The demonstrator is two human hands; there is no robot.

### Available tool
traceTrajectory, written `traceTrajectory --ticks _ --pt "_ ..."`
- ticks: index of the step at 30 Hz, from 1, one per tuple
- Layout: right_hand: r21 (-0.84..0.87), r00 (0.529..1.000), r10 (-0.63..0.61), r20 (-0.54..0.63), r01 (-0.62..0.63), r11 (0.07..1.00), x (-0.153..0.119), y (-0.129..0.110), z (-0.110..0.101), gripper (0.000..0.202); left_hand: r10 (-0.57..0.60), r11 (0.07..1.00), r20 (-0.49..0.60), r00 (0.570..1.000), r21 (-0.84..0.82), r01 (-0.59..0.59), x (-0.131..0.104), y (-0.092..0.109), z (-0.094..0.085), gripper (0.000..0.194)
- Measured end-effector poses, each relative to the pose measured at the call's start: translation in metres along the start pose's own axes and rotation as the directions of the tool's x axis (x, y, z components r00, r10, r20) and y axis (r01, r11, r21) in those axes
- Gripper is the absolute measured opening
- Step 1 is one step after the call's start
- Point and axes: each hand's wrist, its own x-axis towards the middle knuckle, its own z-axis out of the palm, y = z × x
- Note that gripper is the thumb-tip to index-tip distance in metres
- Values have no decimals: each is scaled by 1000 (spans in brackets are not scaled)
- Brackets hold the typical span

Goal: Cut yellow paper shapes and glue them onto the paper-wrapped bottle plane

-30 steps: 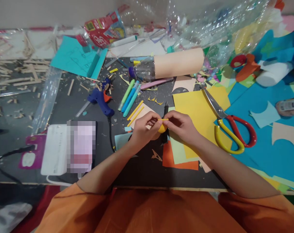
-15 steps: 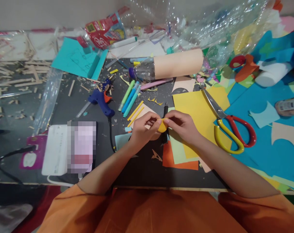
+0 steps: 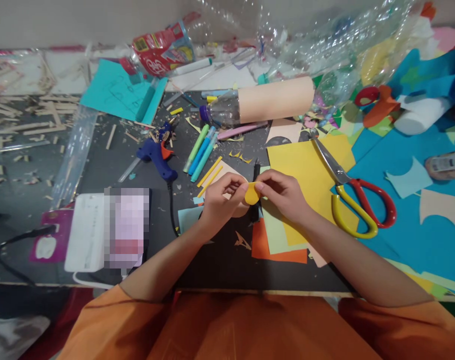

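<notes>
A small round yellow paper piece (image 3: 252, 194) hangs between my two hands, pinched along its upper edge. My left hand (image 3: 224, 200) grips its left side between thumb and fingers, and my right hand (image 3: 282, 192) pinches its right side. Beneath the hands lie a black pen (image 3: 256, 172) and a peach paper sheet (image 3: 227, 175). Two thin yellow strips (image 3: 209, 176) rest on and beside that sheet. Just right of my right hand are a large yellow sheet (image 3: 298, 170), a pale green sheet (image 3: 278, 235) and an orange sheet (image 3: 263, 245).
Scissors (image 3: 349, 187) lie at right on yellow and blue paper. A blue glue gun (image 3: 156, 157), markers (image 3: 203, 152) and a peach-wrapped bottle (image 3: 276, 100) sit farther back. A phone (image 3: 128, 225) and white power bank (image 3: 85, 232) are at left; wood scraps (image 3: 51, 115) lie behind.
The yellow piece has tilted so that more of its round face shows. Both hands keep their pinch and have barely moved.
</notes>
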Motion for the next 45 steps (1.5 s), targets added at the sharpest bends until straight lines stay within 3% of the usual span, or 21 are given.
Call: traceTrajectory --ticks 5,10,18,23,28,45 --pt "4 1000 -2 -1 2 1000 1 -1 -1 25 -1 1000 15 1000 3 1 0 2 -1 13" --pt "-2 999 -3 40 3 1000 0 -2 -1 30 -12 1000 112 994 15 10 0 2 -2 17" --pt "42 996 76 37 -78 996 0 -1 1 33 -173 977 31 984 -125 176 0 3 1 20" --pt "28 999 50 -13 -49 998 0 -1 -1 21 -87 996 104 991 16 85 0 6 -1 13" --pt "26 999 46 11 -47 999 1 -1 -1 23 -43 998 68 997 47 40 1 4 -1 15" --pt "47 995 95 5 -95 994 1 -1 0 39 -92 995 -19 996 24 92 1 2 1 14"
